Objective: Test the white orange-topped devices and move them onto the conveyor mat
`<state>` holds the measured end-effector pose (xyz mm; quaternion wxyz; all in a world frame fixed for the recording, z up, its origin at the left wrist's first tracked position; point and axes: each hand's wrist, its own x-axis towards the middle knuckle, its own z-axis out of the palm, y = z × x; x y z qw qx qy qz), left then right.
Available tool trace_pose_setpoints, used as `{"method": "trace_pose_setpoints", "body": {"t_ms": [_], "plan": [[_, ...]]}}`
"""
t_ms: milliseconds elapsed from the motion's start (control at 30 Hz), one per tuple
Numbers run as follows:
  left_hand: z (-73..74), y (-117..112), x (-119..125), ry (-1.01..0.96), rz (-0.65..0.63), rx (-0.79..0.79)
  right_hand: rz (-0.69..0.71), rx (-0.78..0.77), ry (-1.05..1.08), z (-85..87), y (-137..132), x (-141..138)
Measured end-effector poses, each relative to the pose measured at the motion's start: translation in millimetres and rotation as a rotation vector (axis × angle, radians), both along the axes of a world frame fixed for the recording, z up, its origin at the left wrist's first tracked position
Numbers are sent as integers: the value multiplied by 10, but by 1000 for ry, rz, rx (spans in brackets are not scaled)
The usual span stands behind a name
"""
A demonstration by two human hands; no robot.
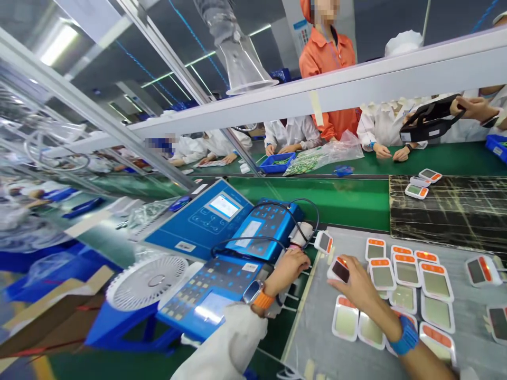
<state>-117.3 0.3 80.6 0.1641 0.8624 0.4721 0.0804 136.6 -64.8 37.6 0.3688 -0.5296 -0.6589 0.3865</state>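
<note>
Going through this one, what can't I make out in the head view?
All in the head view:
- Left hand: its own back hides whether it grips anything.
- Held white device: the right hand covers its right side.
- Console screen: writing too small.
- Dark-screened device: cut off by the right edge.

what the left hand [291, 267] touches, beyond the left edge of the table [312, 338], is unclear. the right hand [358, 287] hides part of its white-and-orange device [340, 270]. the picture cuts off the table's right edge and a dark-screened device [498, 323]. text on the blue tester [200, 220] is too small to read.
</note>
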Motion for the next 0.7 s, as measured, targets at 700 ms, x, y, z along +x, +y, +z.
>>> {"method": "trace_pose_setpoints", "body": {"t_ms": [700], "plan": [[-140, -12, -84, -259, 99, 70, -87, -786, 908, -274, 347, -1027]]}}
